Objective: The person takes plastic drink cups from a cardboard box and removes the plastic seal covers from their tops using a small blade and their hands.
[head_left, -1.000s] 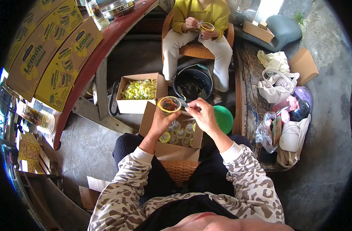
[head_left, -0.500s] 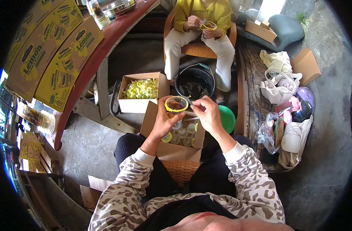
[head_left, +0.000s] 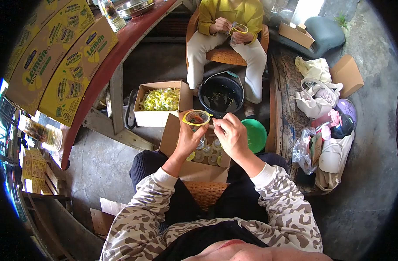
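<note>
The left hand (head_left: 189, 138) curls around a yellow-rimmed cup (head_left: 196, 118), over the far side of an open box (head_left: 203, 173). The right hand (head_left: 231, 132) pinches narrowly beside its rim (anything gripped is too small to tell). Cartons (head_left: 64, 82) read "Lemon".

Both arms (head_left: 142, 204) are stretched forward and angled inward — the left hand (head_left: 190, 138) is curled in a grip, its thumb (head_left: 202, 129) slanted rightward; close beside it, the right hand (head_left: 232, 134) is bent into a pinch.
</note>
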The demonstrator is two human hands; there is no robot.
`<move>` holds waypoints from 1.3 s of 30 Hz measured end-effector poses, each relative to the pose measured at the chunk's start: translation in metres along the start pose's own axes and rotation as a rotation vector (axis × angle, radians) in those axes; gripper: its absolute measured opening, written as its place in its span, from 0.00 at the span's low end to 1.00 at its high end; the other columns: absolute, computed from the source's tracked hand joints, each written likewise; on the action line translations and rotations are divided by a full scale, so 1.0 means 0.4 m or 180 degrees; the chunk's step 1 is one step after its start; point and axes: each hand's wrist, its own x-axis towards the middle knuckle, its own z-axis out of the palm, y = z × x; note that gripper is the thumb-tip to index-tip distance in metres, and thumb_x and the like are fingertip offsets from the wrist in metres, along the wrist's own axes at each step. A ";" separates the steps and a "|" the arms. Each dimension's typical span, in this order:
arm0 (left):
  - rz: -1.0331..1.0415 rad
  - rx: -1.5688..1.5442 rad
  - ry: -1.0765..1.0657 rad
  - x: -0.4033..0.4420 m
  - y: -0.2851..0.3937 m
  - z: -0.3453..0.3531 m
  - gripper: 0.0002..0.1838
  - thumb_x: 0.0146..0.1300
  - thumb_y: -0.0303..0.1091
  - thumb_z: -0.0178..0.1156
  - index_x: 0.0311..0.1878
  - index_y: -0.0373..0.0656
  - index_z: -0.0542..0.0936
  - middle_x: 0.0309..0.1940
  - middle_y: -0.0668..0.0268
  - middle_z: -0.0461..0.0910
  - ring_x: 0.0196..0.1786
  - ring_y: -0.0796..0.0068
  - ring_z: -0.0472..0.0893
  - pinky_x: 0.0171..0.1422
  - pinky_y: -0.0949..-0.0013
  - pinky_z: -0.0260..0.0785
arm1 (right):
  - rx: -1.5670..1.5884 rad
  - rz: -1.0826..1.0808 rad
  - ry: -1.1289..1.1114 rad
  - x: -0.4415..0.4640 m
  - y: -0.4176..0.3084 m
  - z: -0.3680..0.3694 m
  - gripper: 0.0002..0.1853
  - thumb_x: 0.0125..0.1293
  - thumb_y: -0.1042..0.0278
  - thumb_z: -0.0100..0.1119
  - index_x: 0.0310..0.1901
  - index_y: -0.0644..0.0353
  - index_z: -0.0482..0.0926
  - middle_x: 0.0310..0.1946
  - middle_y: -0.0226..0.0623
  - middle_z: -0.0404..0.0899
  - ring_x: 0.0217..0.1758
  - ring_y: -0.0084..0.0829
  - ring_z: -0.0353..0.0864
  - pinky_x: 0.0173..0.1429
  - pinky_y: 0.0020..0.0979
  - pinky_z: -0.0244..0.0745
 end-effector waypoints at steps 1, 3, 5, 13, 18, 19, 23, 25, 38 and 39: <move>0.0093 0.0166 -0.0023 -0.001 -0.008 0.003 0.30 0.63 0.35 0.69 0.62 0.34 0.65 0.52 0.59 0.73 0.54 0.70 0.76 0.59 0.65 0.71 | -0.0004 0.0005 0.0001 -0.002 -0.002 0.001 0.07 0.55 0.79 0.69 0.36 0.60 0.83 0.29 0.34 0.75 0.30 0.36 0.80 0.33 0.36 0.77; 0.0187 0.0324 -0.0054 -0.006 -0.015 0.007 0.30 0.64 0.36 0.69 0.62 0.34 0.65 0.51 0.59 0.73 0.53 0.70 0.75 0.59 0.65 0.71 | 0.0011 0.0067 0.0064 -0.005 -0.006 0.006 0.06 0.57 0.80 0.69 0.33 0.63 0.80 0.27 0.36 0.72 0.29 0.37 0.78 0.32 0.37 0.73; 0.0136 0.0262 -0.0089 -0.009 -0.011 0.007 0.29 0.64 0.35 0.68 0.61 0.33 0.65 0.51 0.58 0.72 0.53 0.69 0.76 0.59 0.65 0.71 | -0.0050 0.0067 0.0059 -0.008 -0.005 0.009 0.06 0.57 0.80 0.68 0.34 0.62 0.80 0.28 0.36 0.73 0.29 0.37 0.78 0.32 0.38 0.73; 0.0090 0.0201 -0.0164 -0.011 -0.025 0.010 0.29 0.65 0.31 0.66 0.63 0.35 0.62 0.50 0.59 0.73 0.52 0.72 0.76 0.55 0.68 0.74 | -0.0337 0.0188 0.0007 -0.020 0.014 0.030 0.04 0.58 0.75 0.67 0.35 0.58 0.82 0.30 0.34 0.75 0.33 0.36 0.81 0.34 0.37 0.77; 0.0219 0.0224 -0.0155 0.000 -0.022 -0.002 0.28 0.66 0.29 0.65 0.63 0.35 0.61 0.50 0.59 0.74 0.50 0.72 0.77 0.51 0.68 0.75 | 0.0585 0.0807 0.0019 -0.015 0.024 0.033 0.03 0.59 0.72 0.69 0.35 0.57 0.84 0.28 0.34 0.77 0.28 0.37 0.82 0.32 0.36 0.77; 0.0189 0.0195 -0.0035 0.003 -0.022 0.000 0.28 0.67 0.30 0.64 0.63 0.36 0.61 0.50 0.58 0.74 0.49 0.72 0.78 0.50 0.68 0.76 | 0.0595 0.0811 0.0019 -0.017 0.019 0.032 0.03 0.59 0.72 0.69 0.35 0.57 0.84 0.28 0.34 0.77 0.28 0.37 0.82 0.32 0.36 0.77; 0.0002 0.0216 -0.0015 0.000 -0.030 -0.006 0.27 0.68 0.30 0.63 0.63 0.36 0.62 0.50 0.57 0.75 0.45 0.71 0.80 0.47 0.69 0.77 | -0.0106 0.0226 0.0084 -0.014 -0.009 0.018 0.05 0.58 0.76 0.68 0.36 0.59 0.83 0.28 0.35 0.75 0.29 0.36 0.80 0.32 0.37 0.76; -0.0077 0.0121 0.0005 -0.004 -0.018 0.000 0.26 0.68 0.30 0.63 0.63 0.36 0.62 0.50 0.57 0.75 0.44 0.72 0.80 0.46 0.69 0.77 | -0.0273 -0.0056 0.0179 -0.015 -0.008 0.017 0.05 0.58 0.79 0.68 0.35 0.62 0.82 0.27 0.37 0.74 0.28 0.37 0.79 0.32 0.38 0.73; -0.0187 0.0209 0.0042 -0.005 -0.012 0.012 0.30 0.64 0.33 0.68 0.60 0.33 0.62 0.47 0.53 0.76 0.45 0.68 0.81 0.49 0.65 0.77 | 0.0189 0.0866 0.0020 -0.028 0.030 0.050 0.03 0.59 0.72 0.67 0.34 0.56 0.83 0.28 0.32 0.78 0.29 0.37 0.83 0.32 0.37 0.77; -0.0180 0.0212 0.0033 -0.007 -0.017 0.013 0.30 0.64 0.33 0.68 0.60 0.33 0.62 0.47 0.53 0.76 0.45 0.68 0.81 0.49 0.65 0.77 | 0.0217 0.0915 -0.0013 -0.026 0.029 0.047 0.03 0.59 0.73 0.67 0.34 0.56 0.83 0.29 0.32 0.79 0.30 0.37 0.84 0.33 0.37 0.77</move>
